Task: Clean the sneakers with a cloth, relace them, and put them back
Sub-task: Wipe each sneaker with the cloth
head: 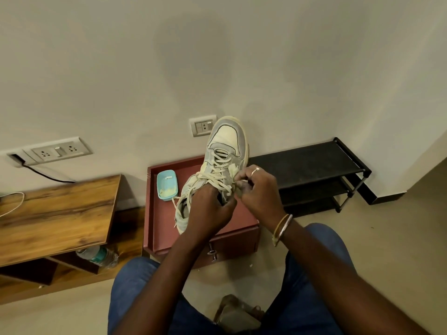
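Sneaker (226,141) at frame centre: our left hand (209,210) grips its collar, our right hand (260,189) pinches the lace (214,177); we should pull evenly, keeping it flat.

One sneaker (226,136), a high-top in cream and pale grey with a yellowed rubber toe rim, is held up over the low red-brown cabinet (159,213). Its toe points away towards the wall and tilts upward, its heel lower and nearer the person. The left hand (208,209) grips it at the collar. Cream laces (217,165) criss-cross the lower eyelets; the right hand (258,189) pinches one strand at the side, and a loose end dangles by the heel.
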